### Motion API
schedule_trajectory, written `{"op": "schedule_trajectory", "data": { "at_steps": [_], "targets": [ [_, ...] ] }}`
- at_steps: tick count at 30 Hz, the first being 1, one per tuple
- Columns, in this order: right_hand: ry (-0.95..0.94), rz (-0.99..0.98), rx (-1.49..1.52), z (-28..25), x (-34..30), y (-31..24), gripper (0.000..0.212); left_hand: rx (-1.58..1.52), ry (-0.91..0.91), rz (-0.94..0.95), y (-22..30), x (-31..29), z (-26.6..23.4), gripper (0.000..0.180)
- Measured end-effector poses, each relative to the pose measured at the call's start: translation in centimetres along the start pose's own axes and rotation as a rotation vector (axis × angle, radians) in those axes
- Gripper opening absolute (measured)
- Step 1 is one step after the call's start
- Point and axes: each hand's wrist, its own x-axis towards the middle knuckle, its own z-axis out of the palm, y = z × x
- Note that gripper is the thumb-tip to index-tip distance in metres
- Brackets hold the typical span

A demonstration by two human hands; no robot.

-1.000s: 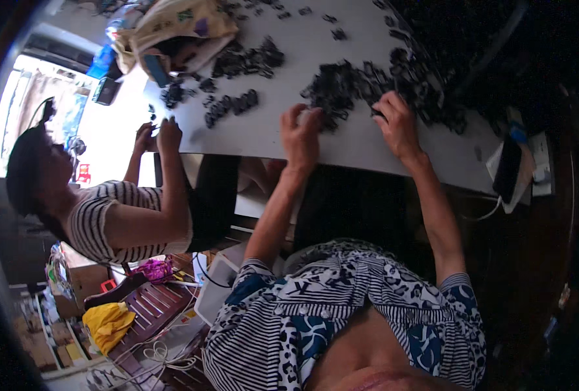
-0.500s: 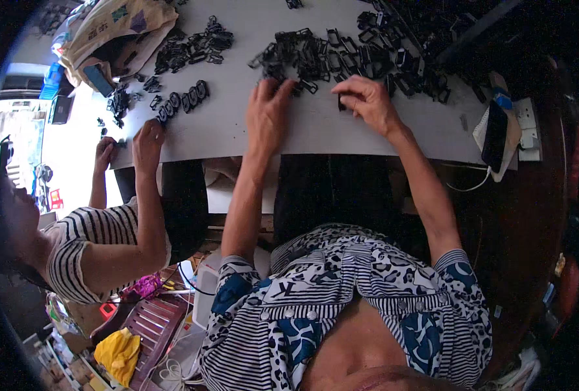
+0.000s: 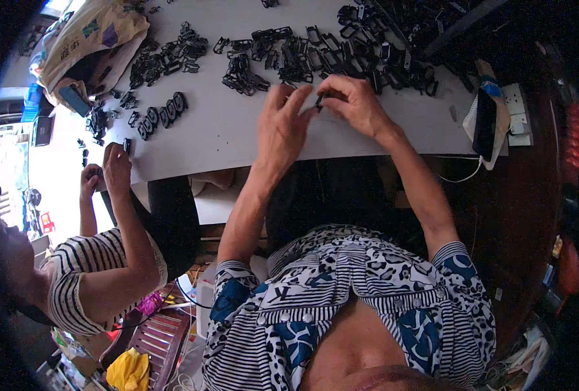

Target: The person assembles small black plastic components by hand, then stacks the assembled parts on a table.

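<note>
Now, your hands: meeting above the white table (image 3: 237,124).
Right hand (image 3: 358,104): pinching a small black plastic clip (image 3: 320,100).
Left hand (image 3: 288,127): fingers spread, touching that clip.
Behind: pile of black clips (image 3: 341,49).

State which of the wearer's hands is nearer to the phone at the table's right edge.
Right. The right hand lies just left of the phone; the left hand lies beyond it, further left.

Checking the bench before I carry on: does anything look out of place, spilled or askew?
Nothing looks damaged. The black plastic parts lie in loose, tangled heaps across the white table, and a phone sits at its right edge, partly overhanging.
</note>
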Motion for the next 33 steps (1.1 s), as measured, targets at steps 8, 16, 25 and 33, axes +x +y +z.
{"op": "schedule_trajectory", "data": {
  "at_steps": [8, 16, 25, 33],
  "targets": [
    [0.037, 0.333, 0.181, 0.7, -1.4, -0.7, 0.015, -0.289, -0.020, -0.149, 0.2, -1.6, 1.1, 0.040],
    [0.220, -0.087, -0.731, 0.3, 1.8, 2.0, 0.025, -0.444, 0.066, -0.307, -0.4, -1.5, 1.5, 0.037],
    [0.128, 0.106, -0.111, -1.1, -0.2, 0.0, 0.023, -0.318, 0.068, -0.394, 0.0, -1.5, 1.3, 0.029],
    [0.054, -0.072, -0.448, -0.8, -2.7, 1.8, 0.035, -0.088, -0.014, -0.057, -0.3, -1.8, 2.6, 0.013]
  ]
}}
